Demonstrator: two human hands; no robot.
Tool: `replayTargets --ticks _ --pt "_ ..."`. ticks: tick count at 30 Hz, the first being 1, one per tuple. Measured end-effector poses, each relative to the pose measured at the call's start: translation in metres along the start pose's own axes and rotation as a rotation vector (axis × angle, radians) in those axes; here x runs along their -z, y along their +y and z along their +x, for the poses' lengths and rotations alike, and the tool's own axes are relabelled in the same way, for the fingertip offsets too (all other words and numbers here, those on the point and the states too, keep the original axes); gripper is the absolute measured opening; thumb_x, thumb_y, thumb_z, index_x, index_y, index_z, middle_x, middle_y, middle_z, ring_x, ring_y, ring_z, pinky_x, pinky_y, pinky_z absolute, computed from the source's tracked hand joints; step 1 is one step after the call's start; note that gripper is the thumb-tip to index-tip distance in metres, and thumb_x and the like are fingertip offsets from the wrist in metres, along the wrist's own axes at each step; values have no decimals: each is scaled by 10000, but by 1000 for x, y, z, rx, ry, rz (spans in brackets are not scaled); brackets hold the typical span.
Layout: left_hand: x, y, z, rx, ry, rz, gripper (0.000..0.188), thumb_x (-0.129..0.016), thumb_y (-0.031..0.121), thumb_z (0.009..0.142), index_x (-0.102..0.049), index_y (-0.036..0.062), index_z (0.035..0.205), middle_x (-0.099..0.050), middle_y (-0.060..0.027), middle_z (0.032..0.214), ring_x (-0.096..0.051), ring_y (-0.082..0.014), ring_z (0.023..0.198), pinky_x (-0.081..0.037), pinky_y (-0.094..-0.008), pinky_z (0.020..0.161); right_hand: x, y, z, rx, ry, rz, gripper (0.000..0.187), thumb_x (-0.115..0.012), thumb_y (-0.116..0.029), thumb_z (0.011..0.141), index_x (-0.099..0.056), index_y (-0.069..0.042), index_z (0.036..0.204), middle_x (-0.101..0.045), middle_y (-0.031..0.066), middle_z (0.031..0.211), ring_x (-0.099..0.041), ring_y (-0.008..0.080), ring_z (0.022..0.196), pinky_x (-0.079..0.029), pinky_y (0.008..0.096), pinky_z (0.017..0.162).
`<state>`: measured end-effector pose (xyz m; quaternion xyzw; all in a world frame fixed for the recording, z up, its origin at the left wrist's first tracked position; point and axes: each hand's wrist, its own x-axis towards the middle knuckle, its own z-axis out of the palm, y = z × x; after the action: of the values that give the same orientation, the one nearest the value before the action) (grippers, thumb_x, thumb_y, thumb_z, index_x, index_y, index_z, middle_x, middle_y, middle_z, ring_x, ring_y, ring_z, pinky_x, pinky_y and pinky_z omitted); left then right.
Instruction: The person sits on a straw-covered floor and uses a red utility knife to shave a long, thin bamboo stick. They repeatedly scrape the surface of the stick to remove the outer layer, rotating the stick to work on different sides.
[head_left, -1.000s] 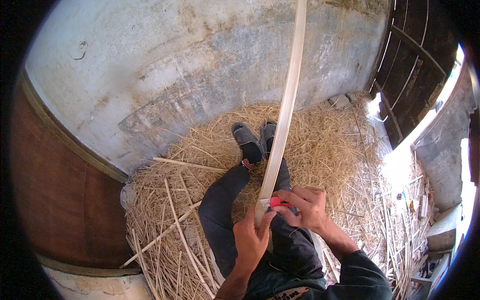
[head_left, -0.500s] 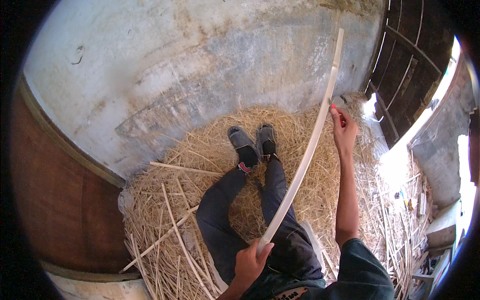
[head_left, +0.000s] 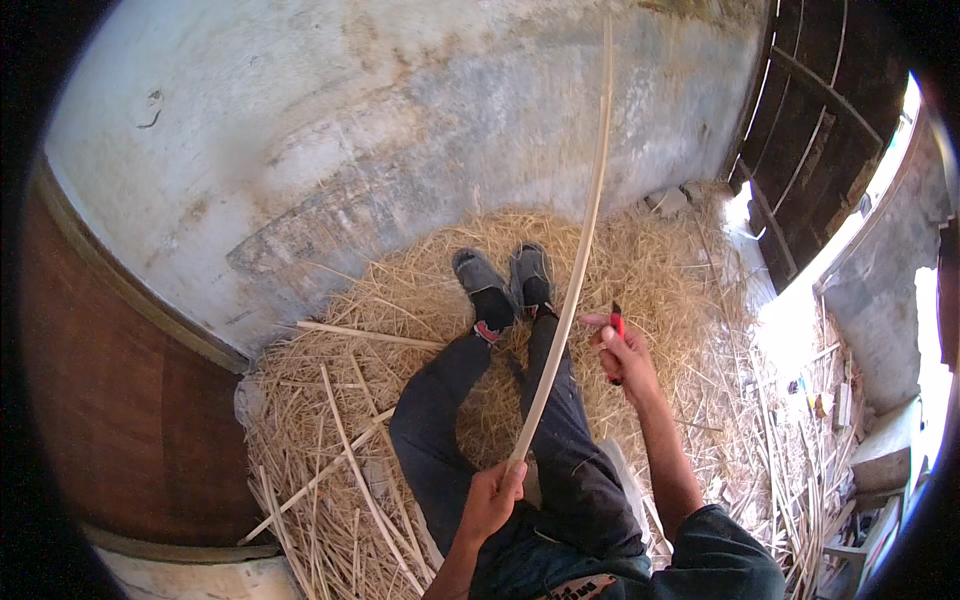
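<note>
A long, pale bamboo strip (head_left: 578, 270) rises from my lap toward the wall, bowed slightly and seen nearly edge-on. Its lower end is gripped in my left hand (head_left: 490, 503), the fingers closed around it. My right hand (head_left: 630, 362) is beside the strip's middle, on its right, closed on a small red knife (head_left: 616, 322). The knife's dark tip points up and its other end shows below the fingers. One finger of that hand stretches toward the strip; whether it touches cannot be made out.
Straw-like shavings (head_left: 420, 295) cover the floor around my legs and shoes (head_left: 480, 275). Several loose strips (head_left: 345, 450) lie at the left, more (head_left: 790, 450) at the right. A stained wall (head_left: 350, 130) stands ahead, a brown panel (head_left: 130, 390) left, dark boards (head_left: 820, 110) far right.
My right hand has come down and left, from near the strip's upper part to its middle. The strip has turned from its flat face to its edge, its top swinging left.
</note>
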<state>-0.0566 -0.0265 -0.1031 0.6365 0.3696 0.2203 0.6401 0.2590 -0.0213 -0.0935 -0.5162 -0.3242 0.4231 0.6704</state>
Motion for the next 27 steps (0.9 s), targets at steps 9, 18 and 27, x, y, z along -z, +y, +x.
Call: replayTargets --ticks 9,18,27 --pt "7 9 17 -54 -91 121 467 -472 388 1120 -562 53 807 -477 4 650 -421 -99 584 -346 -327 559 -55 -38 -16 132 -62 -163 458 -722 -158 982 -608 16 1390 -756 73 1048 -702 158 1039 -513 318 986" --pt "-5 38 28 -115 74 134 364 -527 362 1097 -644 34 991 -506 -34 680 -470 -129 608 -390 -335 579 -59 -56 -16 223 29 -166 446 -718 -156 978 -616 21 1374 -724 57 1021 -693 154 1007 -519 311 944" --pt "-13 81 28 -244 164 215 337 -557 327 1093 -671 14 1041 -590 -62 709 -550 -123 621 -429 -323 571 -48 -52 -44 456 33 -516 333 -724 -244 951 -693 -30 1205 -717 87 940 -703 195 880 -546 328 842"
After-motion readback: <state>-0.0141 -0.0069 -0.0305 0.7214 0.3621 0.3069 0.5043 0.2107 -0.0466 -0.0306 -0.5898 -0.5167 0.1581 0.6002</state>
